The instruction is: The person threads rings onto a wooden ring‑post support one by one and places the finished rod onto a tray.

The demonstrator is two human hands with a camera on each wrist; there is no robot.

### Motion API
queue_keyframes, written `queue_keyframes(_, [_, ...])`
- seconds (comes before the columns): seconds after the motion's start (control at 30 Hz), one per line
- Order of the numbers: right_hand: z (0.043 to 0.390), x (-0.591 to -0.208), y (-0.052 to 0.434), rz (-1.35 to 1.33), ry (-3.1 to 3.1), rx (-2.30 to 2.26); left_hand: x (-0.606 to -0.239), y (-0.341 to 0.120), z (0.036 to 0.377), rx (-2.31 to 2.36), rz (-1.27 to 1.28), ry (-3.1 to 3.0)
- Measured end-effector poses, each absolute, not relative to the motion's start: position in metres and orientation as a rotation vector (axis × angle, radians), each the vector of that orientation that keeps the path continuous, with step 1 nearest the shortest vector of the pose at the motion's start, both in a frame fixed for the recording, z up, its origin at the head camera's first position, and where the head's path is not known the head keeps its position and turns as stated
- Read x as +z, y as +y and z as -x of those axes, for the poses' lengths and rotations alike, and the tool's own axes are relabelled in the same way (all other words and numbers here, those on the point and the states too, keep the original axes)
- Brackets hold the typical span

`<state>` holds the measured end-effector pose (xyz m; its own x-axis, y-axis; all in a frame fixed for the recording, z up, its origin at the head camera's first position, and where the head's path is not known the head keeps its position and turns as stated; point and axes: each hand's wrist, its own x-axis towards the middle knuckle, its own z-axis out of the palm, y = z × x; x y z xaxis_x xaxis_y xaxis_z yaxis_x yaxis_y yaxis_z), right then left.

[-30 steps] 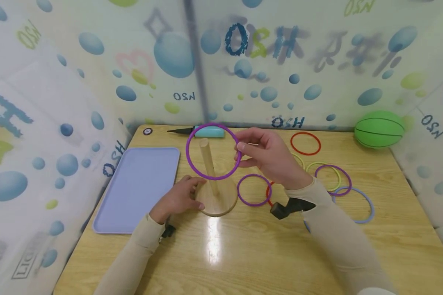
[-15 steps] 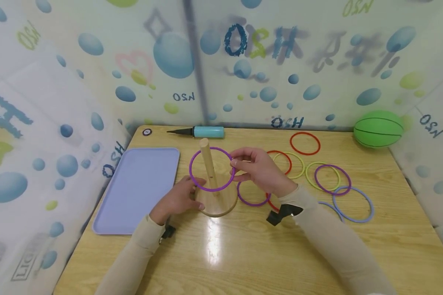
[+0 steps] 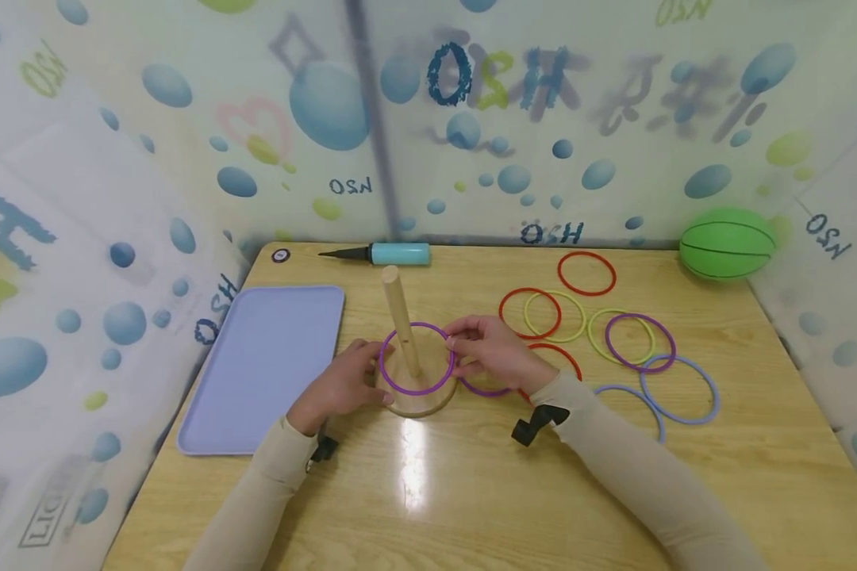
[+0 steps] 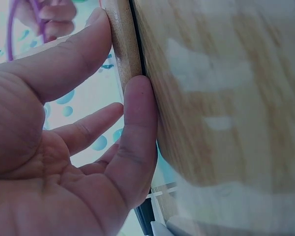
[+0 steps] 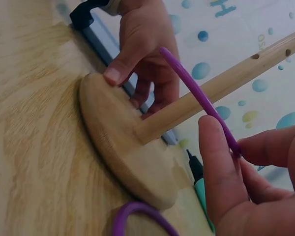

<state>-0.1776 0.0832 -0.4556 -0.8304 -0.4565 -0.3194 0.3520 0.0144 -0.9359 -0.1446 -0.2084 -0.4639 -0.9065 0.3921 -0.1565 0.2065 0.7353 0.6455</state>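
Just left of centre in the head view, a wooden peg [image 3: 401, 319] rises from a round wooden base [image 3: 416, 400]; its long axis runs near vertical, the tip leaning slightly toward the upper left of the frame. A purple ring [image 3: 416, 358] circles the peg low down, lying close to flat a little above the base. The right hand [image 3: 495, 354] pinches the ring's right edge between thumb and fingers; the right wrist view shows the thumb and a fingertip [image 5: 217, 162] clamped on the purple band. The left hand [image 3: 344, 382] rests against the base's left rim with fairly straight fingers, thumb and a finger pressed to the wooden edge in the left wrist view, though that view is too close to show a firm grip. A second purple ring [image 3: 482, 387] seems to lie on the table [image 3: 428, 492] just under the right hand, mostly hidden. A lilac tray [image 3: 264, 366] lies to the left.
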Motion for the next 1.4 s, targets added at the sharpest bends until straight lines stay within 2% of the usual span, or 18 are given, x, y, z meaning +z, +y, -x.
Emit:
queue_keyframes(0.37, [0.184,-0.479,0.09,0.06,1.831,-1.762,-0.466,-0.209,0.145,0.95,-0.47,2.645])
queue_keyframes(1.23, [0.184,-0.484,0.113,0.105,2.016,-1.638,-0.467,-0.209,0.144,0.913,-0.471,2.649])
queue_keyframes(1.4, [0.187,-0.477,0.129,0.202,2.142,-1.571,-0.466,-0.208,0.143,0.92,-0.474,2.65])
